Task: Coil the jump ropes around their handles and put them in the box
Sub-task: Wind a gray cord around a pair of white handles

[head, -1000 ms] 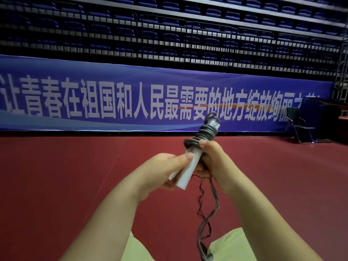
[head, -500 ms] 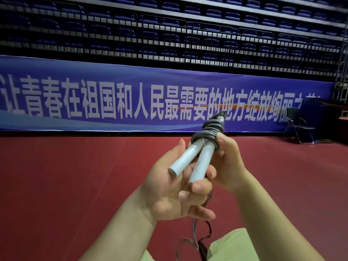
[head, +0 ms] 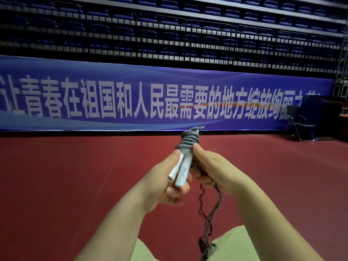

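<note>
Two white jump rope handles (head: 181,170) lie side by side, tilted up and away from me at the centre of the head view. My left hand (head: 165,183) grips them from the left and below. Several turns of grey rope (head: 187,141) are wound tightly around the handles' far ends. My right hand (head: 211,170) holds the rope just right of the handles, thumb against the lowest turn. The loose rope (head: 212,213) hangs from that hand down between my knees. No box is in view.
A red sports floor (head: 75,185) spreads all around me. A long blue banner (head: 131,98) runs along the far wall under dark folded seating. A black folding chair (head: 299,123) stands at the far right.
The handles have swung back toward me and lower. My left hand's fingers have curled around them again. My right hand has come round to the right side with the rope.
</note>
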Tool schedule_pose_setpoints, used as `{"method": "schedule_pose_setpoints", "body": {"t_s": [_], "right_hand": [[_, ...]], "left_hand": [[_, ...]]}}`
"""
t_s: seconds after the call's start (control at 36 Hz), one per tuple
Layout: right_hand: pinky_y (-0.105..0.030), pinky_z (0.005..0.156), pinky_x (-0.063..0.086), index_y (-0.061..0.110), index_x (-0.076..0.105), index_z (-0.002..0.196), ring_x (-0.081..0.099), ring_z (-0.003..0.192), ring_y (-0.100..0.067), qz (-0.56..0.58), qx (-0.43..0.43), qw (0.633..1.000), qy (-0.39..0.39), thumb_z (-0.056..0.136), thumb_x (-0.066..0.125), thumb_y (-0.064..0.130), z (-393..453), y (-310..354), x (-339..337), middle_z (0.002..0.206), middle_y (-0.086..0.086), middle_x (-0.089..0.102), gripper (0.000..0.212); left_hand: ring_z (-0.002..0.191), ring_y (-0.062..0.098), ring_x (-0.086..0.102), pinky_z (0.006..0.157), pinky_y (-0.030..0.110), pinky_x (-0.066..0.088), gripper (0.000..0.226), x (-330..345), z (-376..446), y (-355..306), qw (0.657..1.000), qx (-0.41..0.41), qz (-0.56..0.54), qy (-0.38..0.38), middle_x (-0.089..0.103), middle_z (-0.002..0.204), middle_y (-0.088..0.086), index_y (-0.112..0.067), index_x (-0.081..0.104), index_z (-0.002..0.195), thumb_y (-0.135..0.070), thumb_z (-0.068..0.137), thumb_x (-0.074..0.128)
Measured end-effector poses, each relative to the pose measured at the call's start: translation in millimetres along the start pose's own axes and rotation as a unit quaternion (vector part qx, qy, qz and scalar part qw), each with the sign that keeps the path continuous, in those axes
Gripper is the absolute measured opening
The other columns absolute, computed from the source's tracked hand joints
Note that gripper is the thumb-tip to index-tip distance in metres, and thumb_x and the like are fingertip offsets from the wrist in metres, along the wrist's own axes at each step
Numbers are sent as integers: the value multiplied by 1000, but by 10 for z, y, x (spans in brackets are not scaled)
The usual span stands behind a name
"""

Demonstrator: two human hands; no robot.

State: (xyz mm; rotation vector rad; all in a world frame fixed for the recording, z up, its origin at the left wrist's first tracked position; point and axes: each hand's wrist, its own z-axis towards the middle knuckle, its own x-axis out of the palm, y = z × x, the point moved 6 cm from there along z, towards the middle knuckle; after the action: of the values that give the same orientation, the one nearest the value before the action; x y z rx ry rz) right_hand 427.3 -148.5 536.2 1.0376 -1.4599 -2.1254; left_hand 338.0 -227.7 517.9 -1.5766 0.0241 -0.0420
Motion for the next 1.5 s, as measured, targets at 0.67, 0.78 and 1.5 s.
{"method": "schedule_pose_setpoints", "body": {"t_s": [0.67, 0.78, 1.5], "right_hand": [[-23, 43, 14, 19, 44, 71, 17, 47, -11, 7, 53, 998, -42, 87, 43, 70, 43, -93, 74, 58, 4, 32, 54], [-25, 46, 13, 21, 45, 62, 17, 47, -11, 29, 37, 997, -65, 91, 45, 60, 24, -44, 45, 57, 3, 30, 49], [-14, 61, 48, 3, 42, 100, 61, 58, -1, 289, -225, 926, 93, 66, 71, 63, -131, 402, 293, 62, 11, 66, 75]], "left_hand": [[61, 14, 51, 68, 35, 42, 65, -288, 123, 74, 928, 61, 315, -192, 58, 66, -7, -16, 59, 78, -77, 77, 37], [67, 13, 53, 79, 37, 46, 76, -255, 140, 85, 958, 54, 245, -139, 59, 69, -7, -16, 60, 87, -85, 64, 44], [48, 10, 37, 60, 26, 48, 70, 619, -197, 73, 821, 25, -375, 430, 58, 71, 0, -6, 57, 103, -68, 89, 26]]}}
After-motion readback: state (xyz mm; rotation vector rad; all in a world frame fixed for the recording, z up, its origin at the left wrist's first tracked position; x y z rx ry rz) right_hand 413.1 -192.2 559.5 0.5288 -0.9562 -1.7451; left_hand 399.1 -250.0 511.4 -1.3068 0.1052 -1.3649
